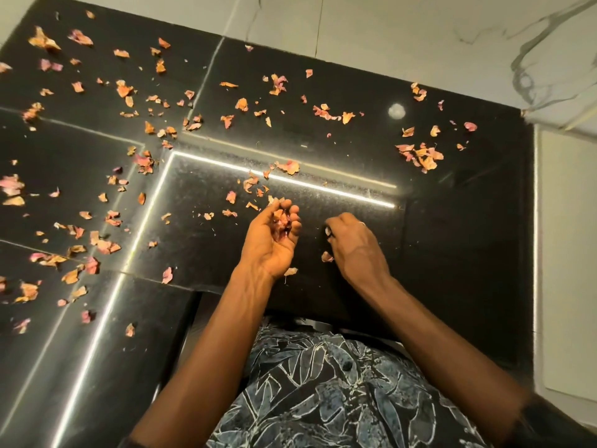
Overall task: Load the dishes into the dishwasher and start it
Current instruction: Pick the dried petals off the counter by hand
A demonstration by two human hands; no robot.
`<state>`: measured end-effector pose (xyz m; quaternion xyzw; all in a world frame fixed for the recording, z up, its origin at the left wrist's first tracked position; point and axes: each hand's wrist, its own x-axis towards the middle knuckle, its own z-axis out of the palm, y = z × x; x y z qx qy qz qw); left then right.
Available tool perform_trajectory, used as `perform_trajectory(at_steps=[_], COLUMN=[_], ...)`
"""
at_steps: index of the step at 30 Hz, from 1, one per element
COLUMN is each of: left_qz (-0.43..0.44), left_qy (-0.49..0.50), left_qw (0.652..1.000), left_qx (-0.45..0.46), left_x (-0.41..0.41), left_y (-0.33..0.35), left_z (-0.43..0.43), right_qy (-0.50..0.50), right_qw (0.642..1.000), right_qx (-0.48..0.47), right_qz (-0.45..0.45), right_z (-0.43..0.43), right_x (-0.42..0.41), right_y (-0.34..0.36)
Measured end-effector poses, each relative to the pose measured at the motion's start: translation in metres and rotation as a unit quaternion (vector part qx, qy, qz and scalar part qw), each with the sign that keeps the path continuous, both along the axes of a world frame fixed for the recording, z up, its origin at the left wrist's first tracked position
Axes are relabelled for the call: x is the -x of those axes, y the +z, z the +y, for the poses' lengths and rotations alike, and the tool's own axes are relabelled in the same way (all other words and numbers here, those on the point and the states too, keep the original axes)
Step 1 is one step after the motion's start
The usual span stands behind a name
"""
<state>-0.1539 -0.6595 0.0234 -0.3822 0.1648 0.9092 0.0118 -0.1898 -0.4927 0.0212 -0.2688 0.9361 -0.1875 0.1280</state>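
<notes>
No dishes and no dishwasher are in the head view. A glossy black stone counter (355, 163) is strewn with dried pink and orange flower petals (420, 155). My left hand (273, 240) is cupped palm up just above the counter, holding a small heap of petals. My right hand (353, 245) is knuckles up to its right, fingertips pinched on a small petal piece at the counter surface. Two loose petals (327, 257) lie between my hands.
Petals lie thickest on the left and far parts of the counter. White marble-look wall (387, 24) runs behind it, and a pale panel (565, 253) stands at the right edge. My patterned shirt (323, 392) fills the bottom centre.
</notes>
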Motion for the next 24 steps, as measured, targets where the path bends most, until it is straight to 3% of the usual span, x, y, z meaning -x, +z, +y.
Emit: perform_trajectory(at_steps=[6, 9, 12, 17, 20, 24], left_qz=[0.012, 0.009, 0.009, 0.006, -0.001, -0.006], left_qy=[0.022, 0.028, 0.026, 0.021, 0.006, -0.026], left_qw=[1.000, 1.000, 1.000, 1.000, 1.000, 0.999], left_qx=[-0.006, -0.012, -0.009, -0.003, 0.011, 0.020], left_x=[-0.009, -0.015, -0.016, -0.010, -0.008, -0.008], left_y=[0.004, 0.002, 0.000, 0.004, 0.005, 0.007], left_z=[-0.009, -0.012, -0.014, -0.014, -0.010, 0.000], right_qy=[-0.073, -0.019, 0.068, 0.088, -0.034, -0.239], right_qw=[0.996, 0.999, 0.997, 0.994, 0.999, 0.957], right_qx=[0.049, -0.009, -0.034, -0.050, 0.006, 0.110], right_qz=[-0.024, -0.044, 0.014, 0.048, -0.004, -0.121], right_z=[0.003, 0.003, -0.007, -0.023, -0.017, -0.003], right_x=[0.024, 0.022, 0.005, 0.004, 0.033, 0.061], right_y=[-0.006, -0.009, -0.010, -0.004, -0.003, 0.017])
